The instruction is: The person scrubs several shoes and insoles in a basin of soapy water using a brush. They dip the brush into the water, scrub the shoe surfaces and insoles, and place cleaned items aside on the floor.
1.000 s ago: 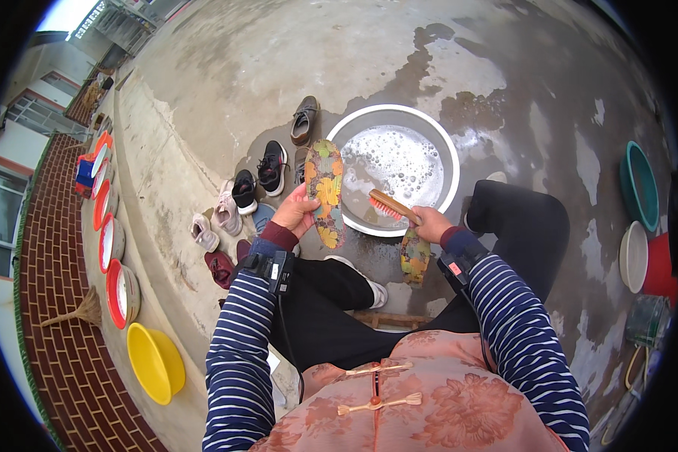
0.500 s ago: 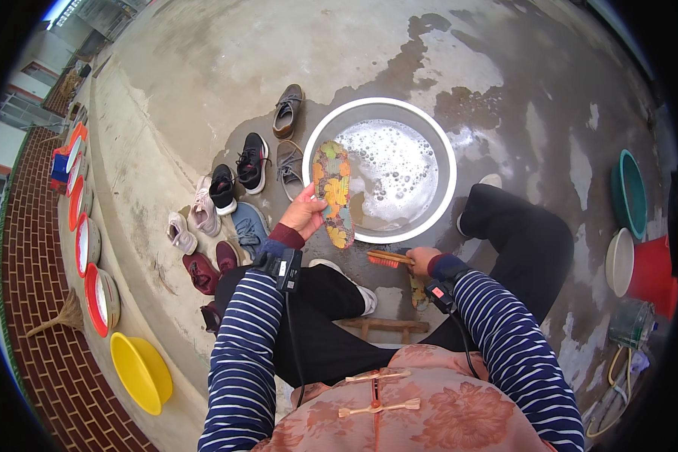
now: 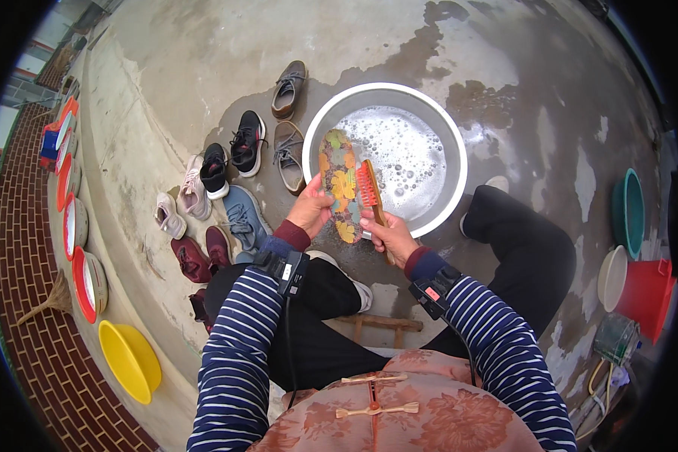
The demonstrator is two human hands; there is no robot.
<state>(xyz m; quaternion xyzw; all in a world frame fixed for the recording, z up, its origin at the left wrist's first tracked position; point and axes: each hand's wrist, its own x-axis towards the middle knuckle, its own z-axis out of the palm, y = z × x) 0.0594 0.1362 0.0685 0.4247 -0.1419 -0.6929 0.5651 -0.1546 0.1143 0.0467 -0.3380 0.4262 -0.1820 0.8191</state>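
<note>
A shoe insole (image 3: 342, 181) with a yellow, orange and green flower pattern stands up in front of the basin's left part. My left hand (image 3: 310, 209) grips its left edge, thumb across the face. My right hand (image 3: 392, 236) is closed round the handle of a wooden scrubbing brush (image 3: 370, 190) with orange-red bristles. Those bristles face the insole's right edge, very near it; whether they touch I cannot tell. Behind both lies a large metal basin (image 3: 459, 154) of foamy water.
Left of the basin stand several shoes: grey-brown sneakers (image 3: 288, 151), black ones (image 3: 246, 143), a blue-grey one (image 3: 244, 218) and maroon ones (image 3: 191, 260). A yellow basin (image 3: 130, 363) sits far left. Teal basin (image 3: 627, 211) and red bucket (image 3: 644, 297) stand right. A low wooden stool (image 3: 380, 324) is between my legs.
My right hand has brought the brush up and left beside the insole, turning its bristles toward it. The left hand still holds the insole in nearly the same place.
</note>
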